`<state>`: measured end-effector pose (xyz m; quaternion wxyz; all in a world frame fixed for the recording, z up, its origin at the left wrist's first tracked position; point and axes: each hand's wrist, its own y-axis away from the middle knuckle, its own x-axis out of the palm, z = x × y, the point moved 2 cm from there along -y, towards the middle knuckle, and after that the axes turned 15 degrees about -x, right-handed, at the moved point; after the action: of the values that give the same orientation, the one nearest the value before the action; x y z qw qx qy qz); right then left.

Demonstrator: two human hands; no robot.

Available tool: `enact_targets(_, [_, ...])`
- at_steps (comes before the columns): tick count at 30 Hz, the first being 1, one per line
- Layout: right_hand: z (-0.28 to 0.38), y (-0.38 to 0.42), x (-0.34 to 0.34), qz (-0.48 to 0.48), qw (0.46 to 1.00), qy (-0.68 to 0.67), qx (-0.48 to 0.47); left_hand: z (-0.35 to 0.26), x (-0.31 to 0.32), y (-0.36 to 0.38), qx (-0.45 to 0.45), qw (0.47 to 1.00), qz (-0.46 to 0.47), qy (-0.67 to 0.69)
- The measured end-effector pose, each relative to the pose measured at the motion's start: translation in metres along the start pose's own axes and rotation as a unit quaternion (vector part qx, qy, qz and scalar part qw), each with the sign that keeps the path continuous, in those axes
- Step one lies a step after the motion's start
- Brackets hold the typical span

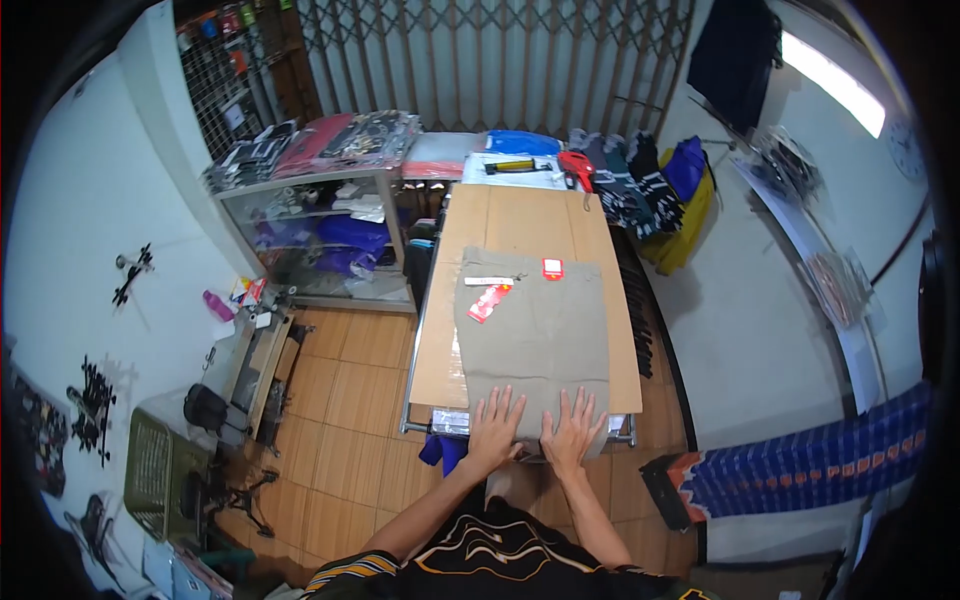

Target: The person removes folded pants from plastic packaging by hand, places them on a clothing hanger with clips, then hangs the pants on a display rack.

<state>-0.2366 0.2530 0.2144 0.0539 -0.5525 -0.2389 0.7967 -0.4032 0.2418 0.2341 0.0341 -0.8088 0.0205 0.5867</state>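
Grey-beige folded trousers (pixel 530 345) lie on a sheet of brown cardboard (pixel 510 215), their lower end reaching over its near edge. My left hand (pixel 495 430) rests on the cloth's near left part, fingers spread and pointing away from me. On the near right part lies my right hand (pixel 572 430), flat with its fingers apart. Near the waistband are a white strip (pixel 489 282), a red-and-white tag (pixel 489 303) and a small red label with a white centre (pixel 553 269).
Beyond the cardboard are a red tool (pixel 577 168) and a yellow-black item (pixel 518 166). A glass cabinet (pixel 390 240) with packed clothes stands at the left. Dark garments hang along the right. A green basket (pixel 150 470) stands at the lower left.
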Motion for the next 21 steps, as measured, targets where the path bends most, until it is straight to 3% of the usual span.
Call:
enact_targets(8, [0.003, -0.001, -0.001, 0.012, 0.999, 0.011, 0.028, -0.003, 0.012, 0.024, -0.077, 0.996, -0.035, 0.043])
enact_targets(10, [0.009, -0.004, -0.004, 0.016, 1.0, -0.001, 0.01, 0.003, 0.02, 0.038, -0.044, 0.994, -0.047, 0.087])
enact_targets(12, [0.019, -0.001, -0.007, -0.004, 0.997, -0.05, 0.066, 0.012, 0.009, 0.06, -0.061, 0.987, -0.059, 0.139])
enact_targets(14, [0.043, 0.005, -0.013, -0.008, 0.996, -0.085, 0.03, 0.025, 0.013, 0.085, -0.028, 0.947, -0.064, 0.312])
enact_targets(15, [0.055, 0.009, -0.014, -0.018, 0.994, -0.111, 0.014, 0.032, 0.003, 0.099, -0.044, 0.946, -0.077, 0.312])
enact_targets(17, [0.087, 0.018, -0.011, -0.017, 0.987, -0.153, -0.045, 0.053, -0.009, 0.134, -0.167, 0.872, 0.103, 0.449])
enact_targets(21, [0.163, 0.041, 0.006, 0.015, 0.953, -0.248, -0.173, 0.133, 0.041, 0.216, -0.216, 0.875, 0.07, 0.428])
